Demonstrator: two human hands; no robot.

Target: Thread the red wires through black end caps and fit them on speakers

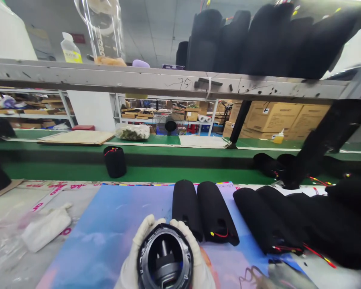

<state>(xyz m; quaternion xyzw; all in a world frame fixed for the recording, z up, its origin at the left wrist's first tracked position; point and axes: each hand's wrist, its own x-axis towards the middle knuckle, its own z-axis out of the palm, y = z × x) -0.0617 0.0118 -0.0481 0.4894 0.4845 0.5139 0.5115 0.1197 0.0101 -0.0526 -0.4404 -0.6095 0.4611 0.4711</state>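
Both of my hands wear white gloves and wrap round a black hollow cylinder (141, 263) at the bottom middle, its open end tilted up toward me. My left hand (131, 257) grips its left side, and my right hand (198, 257) grips its right side. A grey rim rings the opening, and a dark part with a prong-like tip shows inside. Just beyond my right hand, two black fabric-covered cylinders (185, 206) lie side by side on a blue-and-pink printed sheet (108, 233). A red wire with a yellow end comes out of the right one.
More black cylinders (267, 224) with red wires lie to the right. One short black cylinder (115, 162) stands on the green conveyor belt (150, 170). A white glove (48, 226) rests on plastic at left. Overhead runs a shelf (156, 78) bearing bottles and black cylinders.
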